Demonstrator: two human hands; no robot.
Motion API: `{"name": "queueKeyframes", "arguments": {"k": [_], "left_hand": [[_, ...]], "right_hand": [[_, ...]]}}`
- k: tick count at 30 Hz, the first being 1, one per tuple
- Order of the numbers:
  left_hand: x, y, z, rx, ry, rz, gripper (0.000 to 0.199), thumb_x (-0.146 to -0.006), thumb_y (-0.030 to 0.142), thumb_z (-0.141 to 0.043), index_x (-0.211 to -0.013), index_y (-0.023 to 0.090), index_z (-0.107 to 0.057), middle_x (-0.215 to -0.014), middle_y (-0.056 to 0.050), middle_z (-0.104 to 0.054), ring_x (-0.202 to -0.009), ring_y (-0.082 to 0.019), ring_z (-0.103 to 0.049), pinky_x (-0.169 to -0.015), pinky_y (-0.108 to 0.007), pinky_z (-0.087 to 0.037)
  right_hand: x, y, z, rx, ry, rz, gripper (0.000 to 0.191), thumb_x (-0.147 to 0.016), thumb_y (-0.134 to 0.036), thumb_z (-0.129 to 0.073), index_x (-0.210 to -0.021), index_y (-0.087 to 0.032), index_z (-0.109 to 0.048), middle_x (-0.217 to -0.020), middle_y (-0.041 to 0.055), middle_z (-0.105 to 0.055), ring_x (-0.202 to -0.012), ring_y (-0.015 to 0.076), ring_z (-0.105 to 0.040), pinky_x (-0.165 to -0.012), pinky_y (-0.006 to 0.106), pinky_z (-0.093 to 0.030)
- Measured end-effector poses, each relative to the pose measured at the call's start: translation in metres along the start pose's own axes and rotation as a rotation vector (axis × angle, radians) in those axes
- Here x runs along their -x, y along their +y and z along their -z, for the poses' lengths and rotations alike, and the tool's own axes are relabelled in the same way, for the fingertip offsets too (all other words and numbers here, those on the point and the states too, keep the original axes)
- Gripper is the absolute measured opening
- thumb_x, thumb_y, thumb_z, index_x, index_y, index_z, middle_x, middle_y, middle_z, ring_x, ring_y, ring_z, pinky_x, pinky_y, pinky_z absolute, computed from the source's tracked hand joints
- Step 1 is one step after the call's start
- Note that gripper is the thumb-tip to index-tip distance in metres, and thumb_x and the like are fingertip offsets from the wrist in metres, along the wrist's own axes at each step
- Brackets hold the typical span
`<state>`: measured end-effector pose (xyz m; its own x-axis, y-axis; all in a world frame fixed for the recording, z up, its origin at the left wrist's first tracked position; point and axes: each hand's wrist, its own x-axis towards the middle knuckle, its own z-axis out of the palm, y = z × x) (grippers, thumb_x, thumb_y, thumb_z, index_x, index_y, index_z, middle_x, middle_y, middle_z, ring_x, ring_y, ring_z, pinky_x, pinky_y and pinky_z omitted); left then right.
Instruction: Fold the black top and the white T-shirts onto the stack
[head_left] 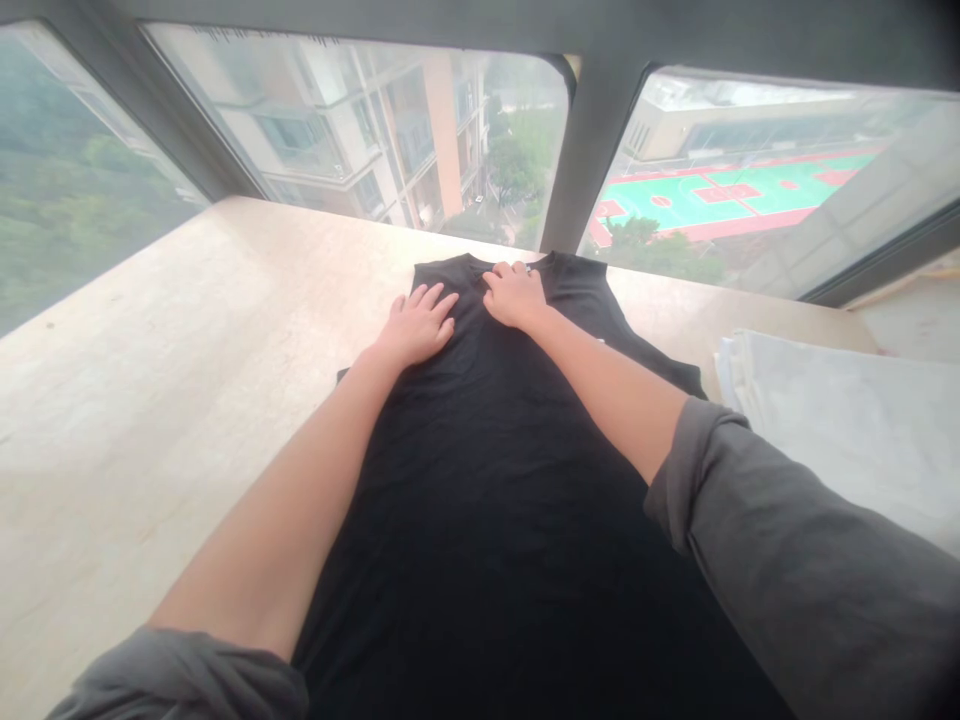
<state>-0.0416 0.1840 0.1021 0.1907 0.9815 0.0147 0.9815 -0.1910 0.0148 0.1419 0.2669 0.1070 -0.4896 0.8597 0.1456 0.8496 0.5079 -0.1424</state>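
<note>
A black T-shirt [510,480] lies spread out on a pale stone window ledge [150,400], its neckline at the far end by the glass. My left hand [420,325] rests flat on the shirt's left upper part, fingers spread. Just below the neckline, my right hand [517,295] lies on the cloth with its fingers slightly bent and apart. Neither hand grips the fabric. Small wrinkles run across the shirt's middle, and my right forearm covers part of its right side.
Folded white cloth [840,410] lies on the ledge at the right. Window panes with dark grey frames [574,150] border the ledge's far side and left side. Outside are buildings, trees and a green and red sports court [720,195].
</note>
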Motion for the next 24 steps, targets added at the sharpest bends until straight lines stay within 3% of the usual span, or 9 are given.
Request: {"name": "queueKeyframes", "arguments": {"k": [4, 6, 10, 13, 16, 19, 24], "left_hand": [[0.005, 0.004, 0.004, 0.044, 0.025, 0.057, 0.056, -0.099, 0.045, -0.032, -0.150, 0.023, -0.039, -0.161, -0.011, -0.030, -0.148, -0.034, -0.026, -0.117, -0.057, -0.023], [0.016, 0.000, 0.009, 0.058, 0.073, 0.109, 0.055, -0.096, 0.045, -0.040, -0.146, 0.021, -0.044, -0.158, -0.014, -0.035, -0.145, -0.033, -0.032, -0.115, -0.053, -0.030], [0.060, -0.029, 0.024, 0.067, 0.159, 0.386, 0.055, -0.091, 0.041, -0.048, -0.140, 0.016, -0.050, -0.143, -0.019, -0.050, -0.130, -0.035, -0.049, -0.104, -0.049, -0.043], [0.100, -0.060, 0.035, 0.120, 0.068, 0.655, 0.048, -0.088, 0.045, -0.048, -0.122, 0.015, -0.063, -0.122, -0.019, -0.064, -0.111, -0.036, -0.061, -0.093, -0.047, -0.048], [0.141, -0.072, 0.046, 0.233, -0.064, 0.731, 0.049, -0.084, 0.059, -0.049, -0.099, 0.017, -0.069, -0.103, -0.013, -0.071, -0.099, -0.032, -0.065, -0.084, -0.040, -0.048], [0.193, -0.053, 0.058, 0.278, -0.174, 0.718, 0.051, -0.081, 0.067, -0.048, -0.087, 0.020, -0.067, -0.090, -0.008, -0.072, -0.087, -0.027, -0.065, -0.073, -0.034, -0.044], [0.318, 0.014, 0.058, 0.351, -0.374, 0.723, 0.046, -0.087, 0.063, -0.040, -0.074, 0.023, -0.058, -0.070, 0.000, -0.064, -0.068, -0.019, -0.060, -0.063, -0.029, -0.038]], "right_hand": [[-0.004, -0.016, -0.005, -0.011, 0.063, -0.089, 0.040, -0.093, -0.025, -0.040, -0.122, -0.013, -0.064, -0.139, 0.0172, -0.051, -0.128, 0.0344, -0.040, -0.105, 0.055, -0.033], [-0.005, -0.017, -0.006, -0.044, 0.029, -0.086, 0.042, -0.094, -0.028, -0.038, -0.127, -0.015, -0.061, -0.143, 0.0165, -0.049, -0.130, 0.0344, -0.039, -0.106, 0.056, -0.033], [-0.002, -0.014, -0.007, -0.115, -0.012, -0.055, 0.048, -0.093, -0.033, -0.044, -0.138, -0.017, -0.053, -0.151, 0.0151, -0.041, -0.133, 0.0354, -0.039, -0.108, 0.057, -0.033], [0.008, -0.020, -0.009, -0.149, 0.070, 0.025, 0.048, -0.092, -0.029, -0.046, -0.139, -0.015, -0.051, -0.151, 0.0152, -0.041, -0.133, 0.0327, -0.039, -0.109, 0.051, -0.035], [0.018, -0.035, -0.009, -0.172, 0.102, 0.084, 0.045, -0.091, -0.023, -0.047, -0.135, -0.015, -0.055, -0.143, 0.0155, -0.048, -0.129, 0.0313, -0.042, -0.106, 0.048, -0.040], [0.019, -0.054, -0.004, -0.171, 0.090, 0.104, 0.038, -0.091, -0.021, -0.048, -0.125, -0.015, -0.063, -0.132, 0.0155, -0.055, -0.123, 0.0304, -0.047, -0.100, 0.044, -0.046], [0.005, -0.095, 0.005, -0.183, -0.035, 0.084, 0.032, -0.094, -0.024, -0.044, -0.118, -0.018, -0.065, -0.121, 0.0141, -0.063, -0.111, 0.0287, -0.059, -0.093, 0.041, -0.050]]}}
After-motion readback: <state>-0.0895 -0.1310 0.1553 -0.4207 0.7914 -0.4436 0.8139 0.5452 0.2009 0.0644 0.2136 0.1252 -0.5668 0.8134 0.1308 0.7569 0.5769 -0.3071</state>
